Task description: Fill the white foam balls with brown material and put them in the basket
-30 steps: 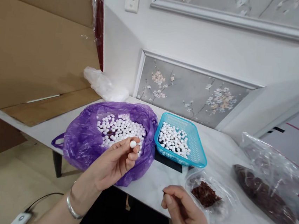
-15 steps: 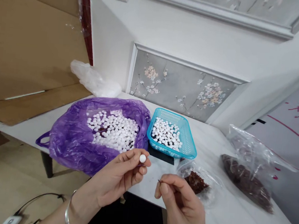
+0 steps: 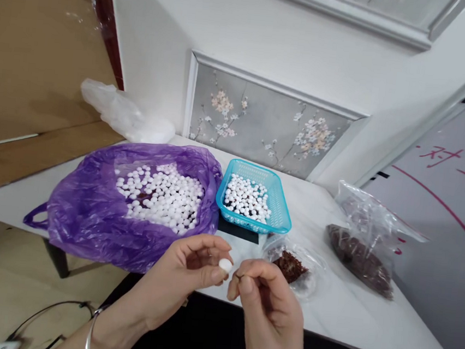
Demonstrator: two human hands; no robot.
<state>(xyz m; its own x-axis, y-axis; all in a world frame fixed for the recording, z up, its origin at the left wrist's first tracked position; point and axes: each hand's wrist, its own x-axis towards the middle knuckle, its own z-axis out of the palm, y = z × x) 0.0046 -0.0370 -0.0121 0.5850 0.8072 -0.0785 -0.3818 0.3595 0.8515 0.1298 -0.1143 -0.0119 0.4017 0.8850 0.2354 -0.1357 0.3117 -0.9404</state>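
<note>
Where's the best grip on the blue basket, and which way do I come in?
Likely the flared right rim of the blue basket, coming from the right: the purple bag crowds its left side, and the white balls lie mostly leftward, leaving the right end's inside largely uncovered.

Beyond the grip I observe a floral panel (image 3: 262, 117); to the grip's right, a whiteboard (image 3: 447, 187); far left, cardboard (image 3: 31, 40).

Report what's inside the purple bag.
Inside the purple bag lies a heap of small white balls, with a reddish-brown patch showing through a gap. What lies deeper, beneath the balls and behind the bag's near folds, is covered.
</note>
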